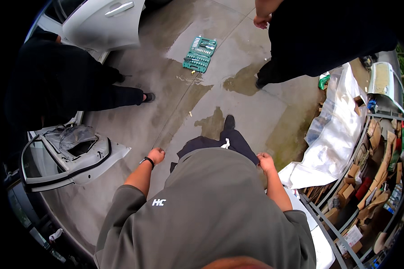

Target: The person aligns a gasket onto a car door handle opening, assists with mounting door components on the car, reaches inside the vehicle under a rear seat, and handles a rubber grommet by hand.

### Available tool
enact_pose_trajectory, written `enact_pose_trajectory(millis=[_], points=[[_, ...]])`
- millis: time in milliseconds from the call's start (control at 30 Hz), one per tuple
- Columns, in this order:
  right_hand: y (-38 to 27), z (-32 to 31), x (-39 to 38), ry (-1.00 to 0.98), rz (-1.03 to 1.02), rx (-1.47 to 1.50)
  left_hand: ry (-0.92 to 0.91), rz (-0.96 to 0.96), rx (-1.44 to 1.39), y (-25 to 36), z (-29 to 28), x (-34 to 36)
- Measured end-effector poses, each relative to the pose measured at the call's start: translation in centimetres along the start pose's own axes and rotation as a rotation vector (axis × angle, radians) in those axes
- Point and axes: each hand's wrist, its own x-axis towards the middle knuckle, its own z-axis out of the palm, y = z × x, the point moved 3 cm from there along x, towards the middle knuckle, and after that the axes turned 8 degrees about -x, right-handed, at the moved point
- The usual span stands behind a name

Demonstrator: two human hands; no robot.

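Note:
My left hand (157, 156) hangs beside my hip, left of my dark trousers (199, 143), its fingers loosely curled and nothing visible in them. A dark band circles that wrist. My right hand (265, 162) is at the trousers' right edge with fingers curled; what it holds, if anything, is hidden. A detached white car door (101, 166) with its window frame lies to the left of my left hand. Beyond my foot, an open green socket set (198, 56) lies on the wet concrete floor (170, 107).
Two people in dark clothes (54, 80) (314, 31) stand at left and upper right, near a white car (98, 27) and white plastic sheeting (327, 125). A metal rack (327, 224) holds cardboard and scrap on the right, with another panel (384, 83) behind.

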Motion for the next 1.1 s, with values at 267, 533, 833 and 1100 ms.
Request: enact_pose_trajectory(millis=[267, 533, 833, 1100], points=[[-18.8, -10.0, 11.4, 0.009, -0.111, 0.020, 0.069, 0.244, -0.519, 24.7, -4.6, 0.9], [-33.0, -12.6, 17.9, 0.065, -0.132, 0.042, 0.041, 0.143, -0.416, 33.2, -10.1, 13.5], [-40.5, -16.0, 22.0, 0.060, 0.036, 0.141, 0.235, 0.365, -0.038, 51.8, -24.9, 22.5], [-54.4, -21.5, 35.2, -0.055, 0.000, -0.062, 0.271, 0.389, -0.361, 66.0, -29.6, 25.6]])
